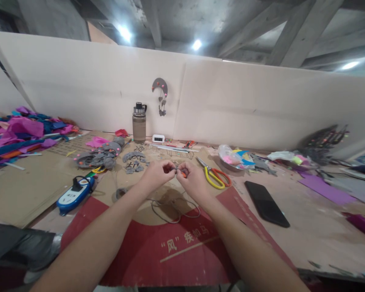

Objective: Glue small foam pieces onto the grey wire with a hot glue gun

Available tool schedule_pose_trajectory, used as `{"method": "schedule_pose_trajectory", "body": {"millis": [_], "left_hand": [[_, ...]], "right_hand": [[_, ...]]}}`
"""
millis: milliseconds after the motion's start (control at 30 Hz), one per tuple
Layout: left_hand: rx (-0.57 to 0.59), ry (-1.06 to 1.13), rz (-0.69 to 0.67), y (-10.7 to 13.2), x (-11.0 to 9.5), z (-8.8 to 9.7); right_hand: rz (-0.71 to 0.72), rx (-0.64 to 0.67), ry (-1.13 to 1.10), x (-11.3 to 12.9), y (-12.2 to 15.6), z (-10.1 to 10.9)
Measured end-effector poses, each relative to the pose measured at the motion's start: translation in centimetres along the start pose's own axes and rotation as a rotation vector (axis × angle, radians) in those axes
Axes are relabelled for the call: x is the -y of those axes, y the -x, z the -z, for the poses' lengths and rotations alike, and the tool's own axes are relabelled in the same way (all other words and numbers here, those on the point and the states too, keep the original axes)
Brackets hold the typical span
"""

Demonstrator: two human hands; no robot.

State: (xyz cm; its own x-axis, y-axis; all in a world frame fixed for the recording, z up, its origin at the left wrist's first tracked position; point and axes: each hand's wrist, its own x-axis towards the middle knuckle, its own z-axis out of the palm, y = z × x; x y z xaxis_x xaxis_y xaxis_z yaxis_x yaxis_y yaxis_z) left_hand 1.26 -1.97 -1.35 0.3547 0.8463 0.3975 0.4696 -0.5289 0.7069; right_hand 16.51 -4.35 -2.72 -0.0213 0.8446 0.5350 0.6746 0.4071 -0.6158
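Observation:
Both hands meet over the middle of the cardboard, fingertips almost touching. My left hand [158, 175] is closed in a pinch on a thin grey piece that looks like cord. Opposite it, my right hand [194, 178] pinches the same grey piece, and a small orange bit [184, 174] shows at its fingers. Loops of grey cord [180, 219] lie on the red-and-brown cardboard [134, 251] beneath the hands. Scissors [215, 177] with yellow and orange handles lie just right of my right hand. Grey felt cutouts [134, 160] rest beyond my left hand.
A blue power strip [75, 196] and a heap of grey felt pieces [100, 156] are at left. A bottle [139, 125] and small clock [158, 138] stand at the back. To the right lie a black phone [266, 202] and a bowl [228, 163].

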Motion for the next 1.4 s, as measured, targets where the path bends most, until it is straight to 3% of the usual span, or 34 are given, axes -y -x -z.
{"method": "schedule_pose_trajectory", "body": {"millis": [200, 433, 700, 900, 1000, 1133, 1200, 1233, 1367, 1400], "left_hand": [[-0.092, -0.010, 0.034, -0.3, 0.3, 0.4], [-0.304, 0.281, 0.194, -1.0, 1.8, 1.1], [-0.453, 0.761, 0.235, -1.8, 3.4, 1.4], [-0.642, 1.051, 0.324, -2.7, 3.9, 3.6], [-0.757, 1.198, 0.375, -3.2, 4.3, 5.2], [-0.766, 1.270, 0.406, -3.5, 4.7, 5.9], [-0.731, 1.236, 0.389, -3.3, 4.6, 5.5], [-0.708, 1.215, 0.373, -3.2, 4.4, 5.2], [-0.602, 1.172, 0.282, -2.5, 3.1, 4.0], [-0.569, 1.164, 0.271, -2.3, 2.8, 3.8]], "right_hand": [[0.035, 0.020, -0.072, 0.5, 0.2, 0.0], [0.118, 0.092, -0.189, 1.2, 1.4, -0.8], [0.437, 0.207, -0.180, 3.6, 3.4, -1.0], [0.695, 0.292, -0.175, 5.2, 4.9, -0.4], [0.772, 0.381, -0.369, 6.5, 5.5, 0.8], [0.839, 0.631, -0.591, 7.6, 5.0, 2.1], [0.746, 0.671, -0.557, 6.9, 3.8, 2.4], [0.636, 0.632, -0.490, 6.1, 3.0, 2.4], [0.100, 0.155, -0.035, 0.6, -0.2, 2.0], [0.021, 0.107, 0.093, -1.1, -0.8, 1.7]]}}
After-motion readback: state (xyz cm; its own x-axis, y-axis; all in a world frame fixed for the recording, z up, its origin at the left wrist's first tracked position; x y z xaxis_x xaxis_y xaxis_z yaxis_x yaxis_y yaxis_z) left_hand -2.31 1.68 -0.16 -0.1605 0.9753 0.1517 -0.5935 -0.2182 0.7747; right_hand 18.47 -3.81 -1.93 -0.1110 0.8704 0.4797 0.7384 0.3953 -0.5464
